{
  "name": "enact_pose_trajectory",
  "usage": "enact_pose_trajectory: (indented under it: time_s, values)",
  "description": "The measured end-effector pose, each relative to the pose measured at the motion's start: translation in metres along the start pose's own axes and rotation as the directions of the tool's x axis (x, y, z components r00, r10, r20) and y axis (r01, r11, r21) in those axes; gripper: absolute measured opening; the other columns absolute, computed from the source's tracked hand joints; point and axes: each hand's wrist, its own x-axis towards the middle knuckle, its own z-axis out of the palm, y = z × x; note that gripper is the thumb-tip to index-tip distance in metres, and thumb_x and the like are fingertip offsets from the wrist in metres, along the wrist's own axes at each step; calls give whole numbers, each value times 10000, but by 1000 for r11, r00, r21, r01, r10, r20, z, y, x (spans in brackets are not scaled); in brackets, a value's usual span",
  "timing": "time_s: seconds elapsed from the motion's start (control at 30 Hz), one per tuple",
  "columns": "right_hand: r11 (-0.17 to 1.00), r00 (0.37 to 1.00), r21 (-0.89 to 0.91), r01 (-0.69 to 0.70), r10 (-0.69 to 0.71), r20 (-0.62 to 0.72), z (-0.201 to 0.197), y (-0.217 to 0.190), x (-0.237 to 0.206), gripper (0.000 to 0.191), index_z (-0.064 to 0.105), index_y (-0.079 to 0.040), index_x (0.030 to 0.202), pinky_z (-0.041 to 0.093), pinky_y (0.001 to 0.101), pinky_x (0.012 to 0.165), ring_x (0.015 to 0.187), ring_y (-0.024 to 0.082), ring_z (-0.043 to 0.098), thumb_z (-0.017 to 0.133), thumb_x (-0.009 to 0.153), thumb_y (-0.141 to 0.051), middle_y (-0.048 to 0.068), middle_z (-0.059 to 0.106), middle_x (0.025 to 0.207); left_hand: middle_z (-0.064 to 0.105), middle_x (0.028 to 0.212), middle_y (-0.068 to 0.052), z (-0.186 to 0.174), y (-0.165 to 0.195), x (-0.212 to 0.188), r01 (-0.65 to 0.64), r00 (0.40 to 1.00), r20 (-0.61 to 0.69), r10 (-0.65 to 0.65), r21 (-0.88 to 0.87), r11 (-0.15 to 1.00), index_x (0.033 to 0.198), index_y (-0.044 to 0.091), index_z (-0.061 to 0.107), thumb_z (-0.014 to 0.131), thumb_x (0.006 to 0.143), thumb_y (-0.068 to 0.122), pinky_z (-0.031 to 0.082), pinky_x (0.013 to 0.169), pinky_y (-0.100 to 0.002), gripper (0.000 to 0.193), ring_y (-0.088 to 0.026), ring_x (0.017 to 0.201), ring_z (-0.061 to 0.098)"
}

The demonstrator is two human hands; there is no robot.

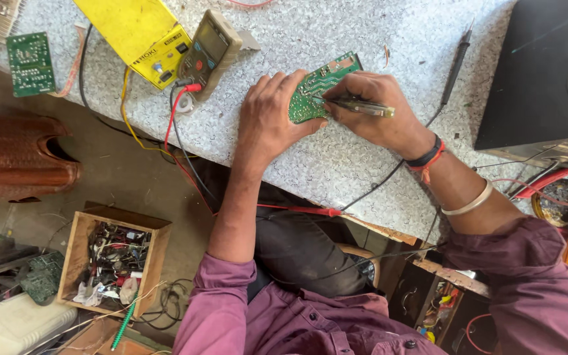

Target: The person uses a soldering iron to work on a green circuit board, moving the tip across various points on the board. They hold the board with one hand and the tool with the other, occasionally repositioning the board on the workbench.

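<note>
A green circuit board (315, 89) lies tilted on the speckled grey worktop (336, 164). My left hand (267, 115) grips its near edge and steadies it. My right hand (373, 112) holds a thin tool with a clear yellowish handle (363, 106), its tip touching the board's green face. A black and red band and a metal bangle sit on my right wrist.
A tan multimeter (208, 52) with red and black leads and a yellow box (141, 34) lie at the back left, beside another green board (30, 64). A black probe (456, 62) and a black cabinet (540, 72) are right. A wooden box of parts (110, 260) stands on the floor.
</note>
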Motion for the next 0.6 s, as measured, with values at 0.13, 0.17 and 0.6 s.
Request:
enact_pose_trajectory:
  time_s: [0.13,0.17,0.6]
  values:
    - [1000,1000,7,-13,13,-14,1,0,-1,155,715,-24,1020,572,346,708,795,245,744,807,913,-88,111,733,912,681,1139,-106,0,0,-1,-47,998,-43,47,13,999,1323,45,594,957,654,449,507,921,-446,862,-293,1035,638]
    - [1000,1000,3,-25,25,-17,2,0,-1,151,716,-25,1009,571,345,703,789,242,745,812,915,-93,109,734,906,681,1131,-102,-1,0,0,-51,998,-38,52,21,998,1324,51,599,956,659,448,506,922,-448,853,-297,1036,637]
    - [1000,1000,20,-2,2,-2,4,1,1,163,698,-6,1014,559,347,696,772,236,727,812,919,-73,116,716,887,685,1119,-96,-2,2,0,-32,999,-28,32,14,999,1318,59,609,954,671,414,508,912,-452,814,-297,1029,634]
